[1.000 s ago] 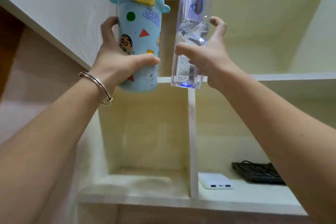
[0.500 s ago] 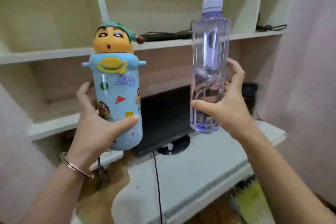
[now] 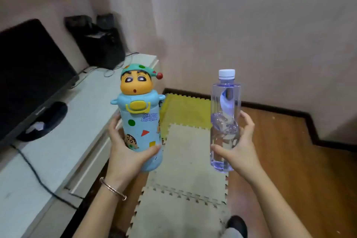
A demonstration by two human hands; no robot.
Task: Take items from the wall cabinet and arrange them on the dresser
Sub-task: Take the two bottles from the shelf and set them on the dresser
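At the left of the frame runs the white dresser (image 3: 58, 152). Centre frame, your left hand (image 3: 125, 152) wraps the upright blue cartoon flask (image 3: 141, 121); right of centre, your right hand (image 3: 238, 150) clasps the upright clear water bottle (image 3: 225, 121).

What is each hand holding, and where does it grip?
Left hand wraps the lower body of the blue cartoon-character flask. Right hand grips the lower half of the clear plastic water bottle.

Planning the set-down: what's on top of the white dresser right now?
On the white dresser stand a black monitor on its round base, black boxes at the far end, and trailing cables. Anything behind the monitor is hidden.
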